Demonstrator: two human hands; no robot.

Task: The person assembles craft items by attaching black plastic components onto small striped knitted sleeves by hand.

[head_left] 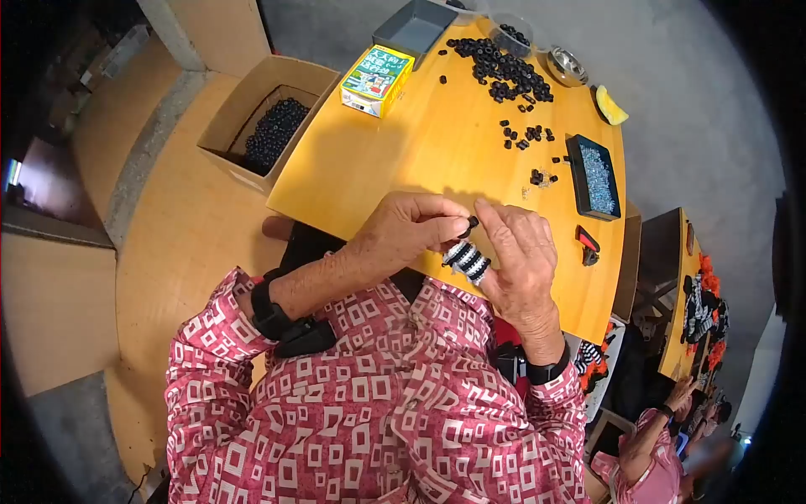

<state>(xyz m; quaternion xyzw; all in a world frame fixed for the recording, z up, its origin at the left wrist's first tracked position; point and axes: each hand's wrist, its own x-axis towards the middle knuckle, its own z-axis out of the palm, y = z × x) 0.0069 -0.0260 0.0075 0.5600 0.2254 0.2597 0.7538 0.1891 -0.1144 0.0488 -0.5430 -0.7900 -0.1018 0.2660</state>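
My left hand (411, 228) pinches a small black ring-like part (468, 225) between thumb and index finger, above the table's near edge. Close against it, my right hand (525, 256) brings its index finger to the other side of the part. A black-and-white striped knitted cover (467, 260) sits just below the part, apparently around my right thumb. The part's exact shape is mostly hidden by the fingertips.
Loose black parts (508, 71) lie across the wooden table (353, 181). Around them stand a yellow-green box (378, 80), a grey tray (413, 29), a metal bowl (567, 65) and a black tray of clear bits (597, 178). A cardboard box (227, 151) holds more parts. Another person (651, 454) sits at right.
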